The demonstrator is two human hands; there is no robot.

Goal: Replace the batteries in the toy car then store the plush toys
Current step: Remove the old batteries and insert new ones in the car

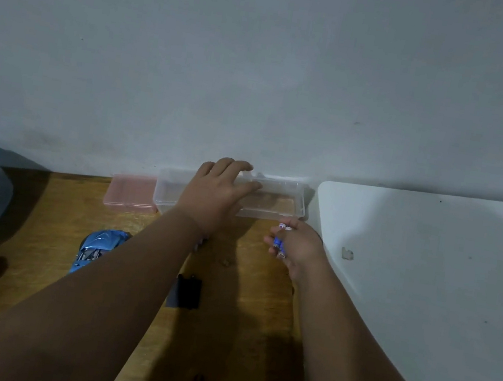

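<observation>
Right hand (298,249) is clutching a bunch of batteries (279,243), so one could easily slip out and roll off. Left hand (219,190) lies flat, fingers spread, on the clear box (277,204) by the far wall. Toy car (98,247) sits near left, with a black cover (187,291) loose beside it that's easy to knock.

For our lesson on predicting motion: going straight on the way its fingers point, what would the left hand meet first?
Probably the grey wall behind the clear plastic box; the left hand reaches over that box, though depth is unclear.
</observation>
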